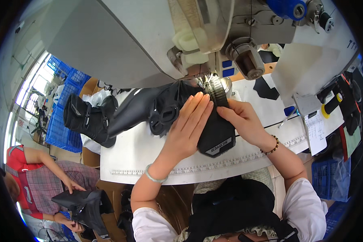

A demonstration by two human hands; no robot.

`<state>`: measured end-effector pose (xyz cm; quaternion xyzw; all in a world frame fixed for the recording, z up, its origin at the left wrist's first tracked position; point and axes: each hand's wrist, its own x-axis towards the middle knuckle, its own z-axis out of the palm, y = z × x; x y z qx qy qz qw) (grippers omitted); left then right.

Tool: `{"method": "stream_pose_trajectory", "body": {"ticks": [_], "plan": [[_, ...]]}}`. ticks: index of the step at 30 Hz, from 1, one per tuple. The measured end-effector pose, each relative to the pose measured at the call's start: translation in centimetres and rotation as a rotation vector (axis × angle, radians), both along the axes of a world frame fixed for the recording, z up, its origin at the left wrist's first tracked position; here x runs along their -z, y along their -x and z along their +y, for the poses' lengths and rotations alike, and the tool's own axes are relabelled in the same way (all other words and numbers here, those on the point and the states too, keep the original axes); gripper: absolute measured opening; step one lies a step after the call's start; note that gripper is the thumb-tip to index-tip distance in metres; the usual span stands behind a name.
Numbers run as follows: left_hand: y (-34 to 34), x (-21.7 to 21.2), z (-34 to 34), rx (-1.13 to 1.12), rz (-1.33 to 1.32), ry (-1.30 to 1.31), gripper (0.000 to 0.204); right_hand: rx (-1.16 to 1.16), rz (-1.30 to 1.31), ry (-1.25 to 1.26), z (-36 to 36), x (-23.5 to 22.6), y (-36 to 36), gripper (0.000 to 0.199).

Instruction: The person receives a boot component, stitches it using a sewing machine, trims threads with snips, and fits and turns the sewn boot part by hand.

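Observation:
Under the lit needle area of a sewing machine [133,36] lies a black boot upper [215,139], its ribbed part at the needle and its wide panel toward me. My left hand [185,129] rests flat on its left side, fingers straight and close together. At its right edge, my right hand [244,121] grips the upper, thumb on top and the other fingers partly hidden. More black boot material [165,109] bunches to the left of my left hand. The needle tip is too small to make out.
A finished-looking black boot [88,117] lies at the table's left end. A printed ruler strip [213,165] runs along the front of the white table [141,155]. Thread spool [332,104] and papers [315,131] sit right. Blue crates [64,125] stand left, near a co-worker [48,177] handling a boot.

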<state>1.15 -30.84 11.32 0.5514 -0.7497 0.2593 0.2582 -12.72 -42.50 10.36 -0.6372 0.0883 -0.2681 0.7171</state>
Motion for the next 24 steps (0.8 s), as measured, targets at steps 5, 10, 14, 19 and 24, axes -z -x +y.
{"method": "stream_pose_trajectory", "body": {"ticks": [5,10,14,19,24], "plan": [[0.1,-2.0,0.9,-0.044,-0.112,-0.086,0.044,-0.043,-0.016,-0.121,0.2,-0.2,0.3,0.020],[0.4,-2.4,0.8,-0.065,-0.133,-0.056,0.044,-0.119,-0.043,-0.108,0.9,-0.5,0.3,0.028],[0.2,-2.8,1.0,-0.067,-0.130,-0.071,0.043,-0.121,-0.078,-0.207,1.3,-0.5,0.4,0.031],[0.0,-3.4,1.0,-0.047,-0.115,-0.084,0.044,-0.114,-0.090,-0.194,1.6,-0.4,0.4,0.031],[-0.2,-3.2,0.9,-0.050,-0.187,-0.075,0.041,-0.106,-0.086,-0.182,1.6,-0.2,0.3,0.029]]}}
